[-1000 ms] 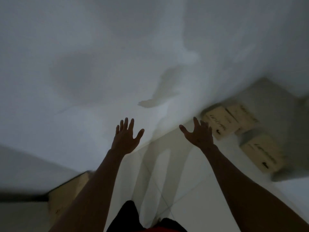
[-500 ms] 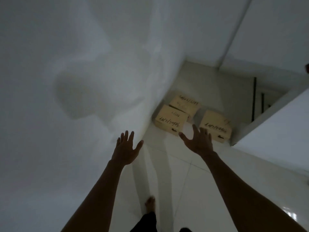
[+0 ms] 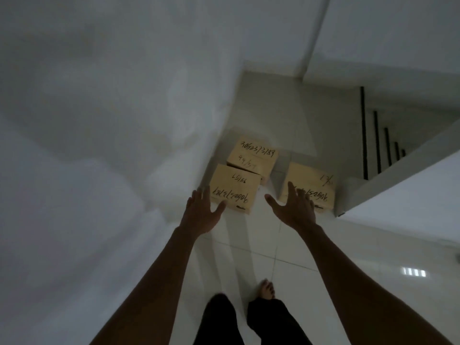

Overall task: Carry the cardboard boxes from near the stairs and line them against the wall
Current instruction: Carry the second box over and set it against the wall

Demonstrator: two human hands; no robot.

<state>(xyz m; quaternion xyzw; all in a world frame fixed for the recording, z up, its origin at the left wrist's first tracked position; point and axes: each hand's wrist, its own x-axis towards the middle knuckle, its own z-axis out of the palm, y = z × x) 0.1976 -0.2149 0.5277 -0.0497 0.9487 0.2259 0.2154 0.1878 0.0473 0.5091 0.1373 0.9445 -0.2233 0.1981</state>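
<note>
Three tan cardboard boxes with black handwritten numbers stand on the white tiled floor ahead. The near left box (image 3: 235,189) sits beside the wall, with a second box (image 3: 252,156) right behind it. A third box (image 3: 310,185) stands to the right, near the stair edge. My left hand (image 3: 201,214) is stretched out with fingers spread, its fingertips over the near left box's lower corner in the picture. My right hand (image 3: 293,207) is also open and empty, overlapping the third box's left side. Neither hand holds anything.
A white wall (image 3: 112,145) runs along the whole left side. At the right a white stair wall (image 3: 403,195) juts in, with dark-edged steps (image 3: 378,143) beyond it. My bare foot (image 3: 266,290) and dark trouser legs show at the bottom.
The view has swung from the wall toward the boxes, which now appear larger and closer. Both hands stay open and outstretched and now overlap the boxes.
</note>
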